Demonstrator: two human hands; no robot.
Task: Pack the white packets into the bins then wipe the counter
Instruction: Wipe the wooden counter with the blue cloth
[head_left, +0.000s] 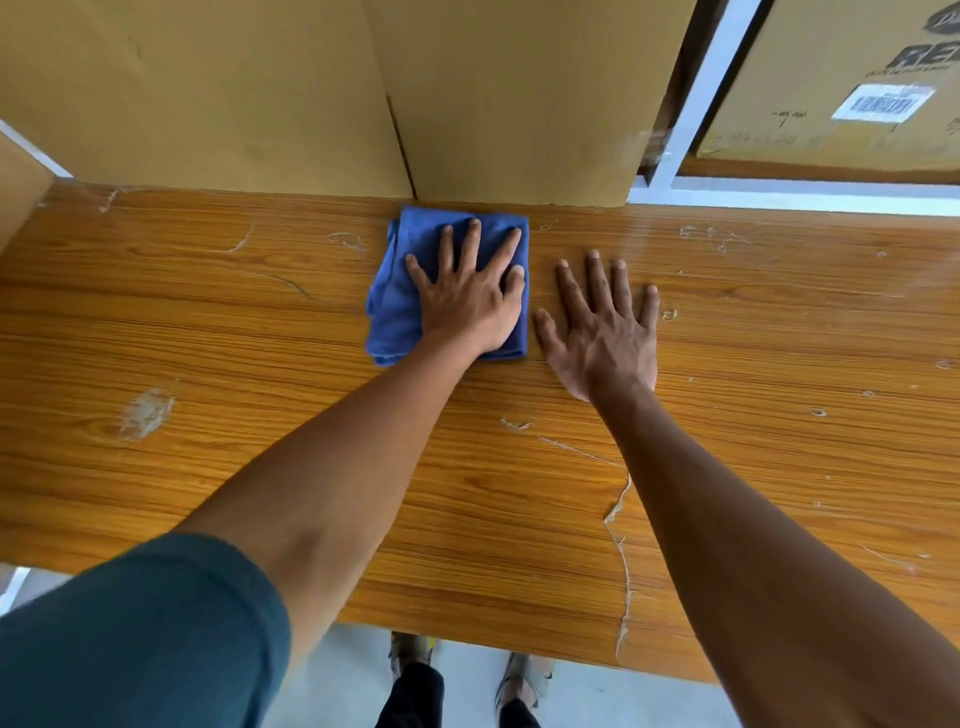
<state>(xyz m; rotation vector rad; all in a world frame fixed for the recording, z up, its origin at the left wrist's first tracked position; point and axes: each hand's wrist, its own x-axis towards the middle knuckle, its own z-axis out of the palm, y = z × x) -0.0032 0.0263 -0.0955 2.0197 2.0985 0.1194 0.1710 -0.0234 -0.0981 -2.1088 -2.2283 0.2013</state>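
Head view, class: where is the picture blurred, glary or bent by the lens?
Head view: the boxes at upper right are motion-blurred, their print smeared; pale glare crosses the counter there; the wide lens bows the counter's edges; the cloth and both hands stay sharp.

The cloth (447, 283) lies on the counter (208, 338) just before the cardboard boxes (311, 93), the left hand (467, 296) flat on it; the right hand (602, 327) rests on the counter just to its right

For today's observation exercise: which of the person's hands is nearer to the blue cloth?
Left. The left hand lies flat on the blue cloth, fingers spread. The right hand rests flat on the wooden counter just right of the cloth.
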